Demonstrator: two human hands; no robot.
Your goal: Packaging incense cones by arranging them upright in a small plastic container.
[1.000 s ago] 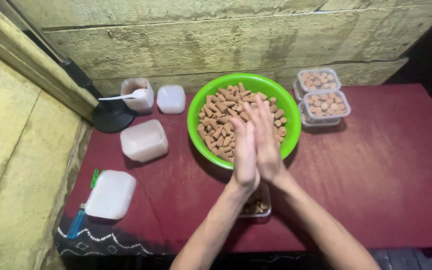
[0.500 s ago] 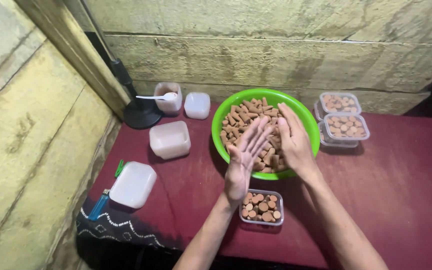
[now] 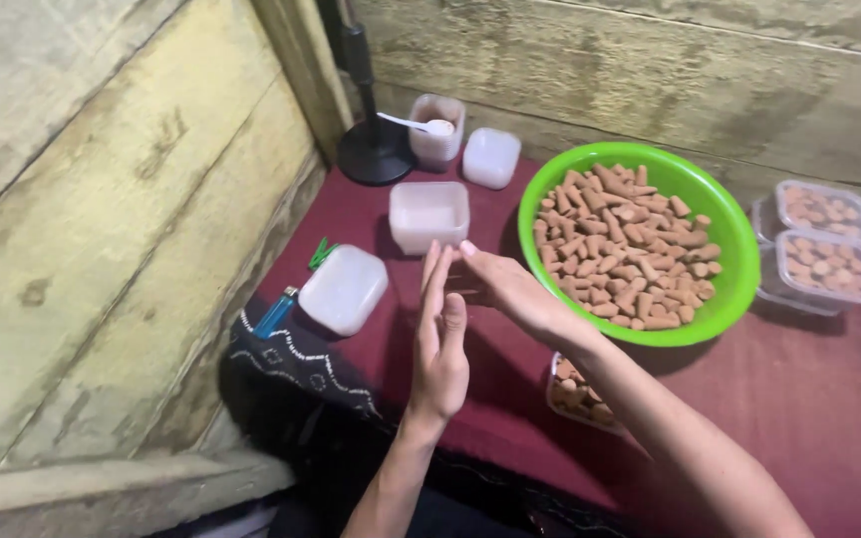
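My left hand (image 3: 439,344) is raised with flat fingers pointing up, holding nothing. My right hand (image 3: 503,288) reaches leftward across it, fingers spread and empty, fingertips close to a white plastic tub (image 3: 430,215). A green bowl (image 3: 731,289) full of brown cone-shaped pieces (image 3: 625,247) stands just right of my hands. A small clear container (image 3: 576,395) with the same brown pieces lies under my right forearm, partly hidden.
A maroon cloth (image 3: 809,399) covers the table. A white lid (image 3: 343,289), a blue lighter (image 3: 276,312) and a green clip (image 3: 320,252) lie at the left edge. A cup with a spoon (image 3: 435,129), a square tub (image 3: 491,156) and a black stand base (image 3: 375,163) sit behind. Two filled lidded boxes (image 3: 822,257) are at right.
My hands have left the bowl and moved left toward the white tub. The view has swung left and closer, so the wooden wall fills more of the frame.
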